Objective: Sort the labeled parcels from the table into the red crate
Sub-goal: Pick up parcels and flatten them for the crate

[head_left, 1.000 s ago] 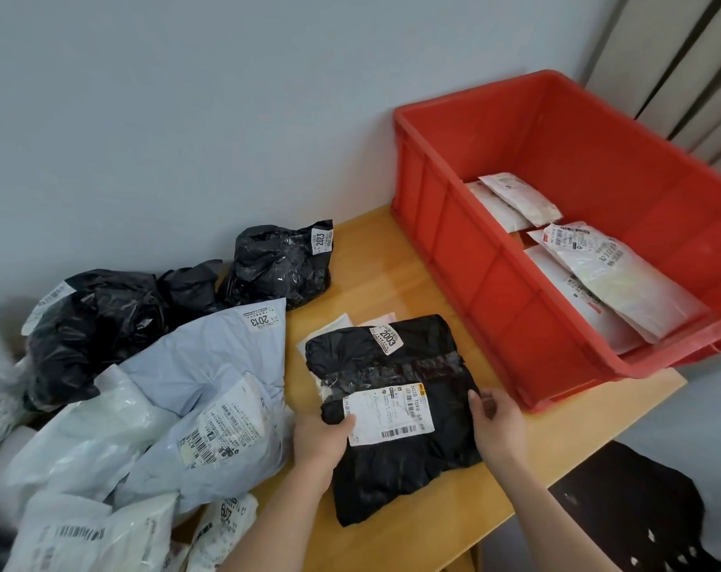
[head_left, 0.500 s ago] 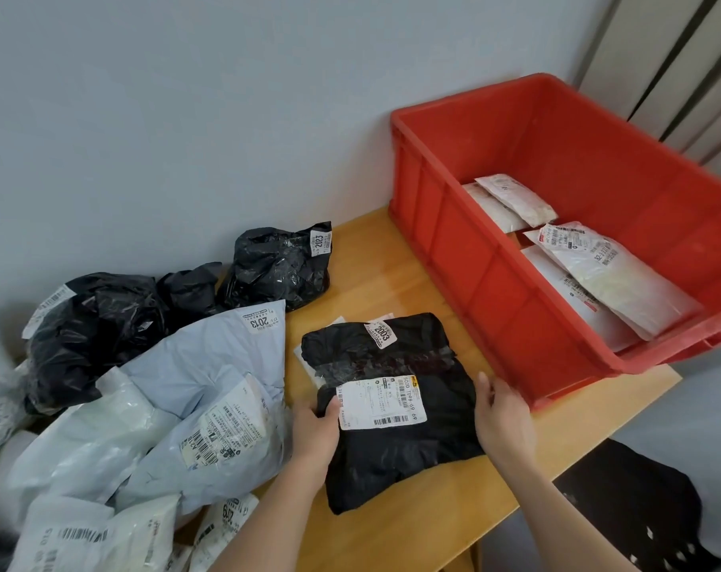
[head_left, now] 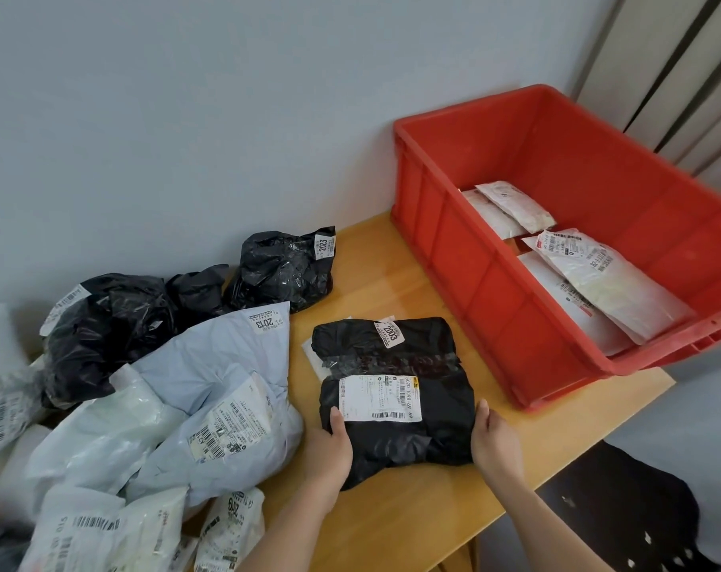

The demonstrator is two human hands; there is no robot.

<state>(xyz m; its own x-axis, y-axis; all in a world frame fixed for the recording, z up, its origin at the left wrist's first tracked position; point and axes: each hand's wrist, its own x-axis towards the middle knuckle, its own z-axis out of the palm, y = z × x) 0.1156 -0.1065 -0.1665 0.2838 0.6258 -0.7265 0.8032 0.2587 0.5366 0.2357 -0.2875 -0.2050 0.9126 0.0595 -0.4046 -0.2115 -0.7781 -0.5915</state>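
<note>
This looks like a small parcel-sorting corner, a mailroom or courier pickup point rather than a home. A plain wooden table (head_left: 412, 501) stands against a bare pale wall (head_left: 185, 117), and its left side is heaped with courier bags: black bags (head_left: 280, 270) and pale blue mailers (head_left: 226, 365), each with a barcoded shipping label and a small sticker bearing a shelf-style number such as 2013, 2023 or 2003. A red crate (head_left: 495, 291) of the stackable warehouse kind sits at the table's right end with several white mailers (head_left: 606, 278) lying flat inside. Vertical pale panels (head_left: 660, 68) with dark gaps rise behind the crate.
</note>
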